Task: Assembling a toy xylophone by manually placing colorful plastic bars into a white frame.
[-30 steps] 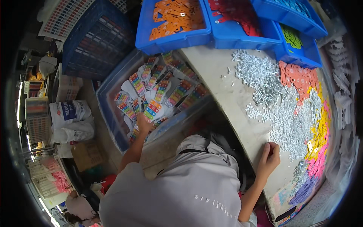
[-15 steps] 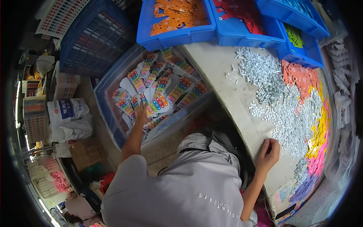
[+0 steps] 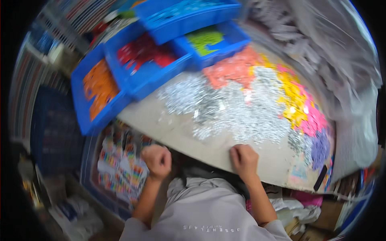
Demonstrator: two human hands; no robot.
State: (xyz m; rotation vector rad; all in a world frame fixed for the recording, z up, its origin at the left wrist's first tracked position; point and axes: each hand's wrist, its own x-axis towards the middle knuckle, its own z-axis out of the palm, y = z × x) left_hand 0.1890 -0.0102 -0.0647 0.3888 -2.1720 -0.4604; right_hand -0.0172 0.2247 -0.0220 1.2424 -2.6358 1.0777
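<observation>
My left hand [image 3: 157,161] is closed, fingers curled, over the gap between the table's front edge and a blue-rimmed bin. My right hand [image 3: 244,160] is also closed, at the front edge of the table [image 3: 173,138], close to the silver pieces. Whether either hand holds anything is hidden, and motion blurs the picture. On the table lie a heap of short metal pins [image 3: 187,92] and a wide spread of small silver pieces [image 3: 253,116]. Flat plastic pieces lie behind and beside them: coral [image 3: 233,68], yellow [image 3: 295,106], pink [image 3: 314,120] and purple [image 3: 320,148].
Blue trays at the back hold orange pieces [image 3: 98,86], red pieces [image 3: 146,52], light-blue pieces [image 3: 185,10] and green pieces [image 3: 204,40]. Left of the table stands the plastic bin [image 3: 85,162] with many colourful carded packs [image 3: 122,172]. Clear plastic sheeting [image 3: 354,104] hangs at right.
The view has swung right toward the table. My left hand has come out of the bin of carded packs toward the table edge and is now closed. My right hand stays closed near the edge.
</observation>
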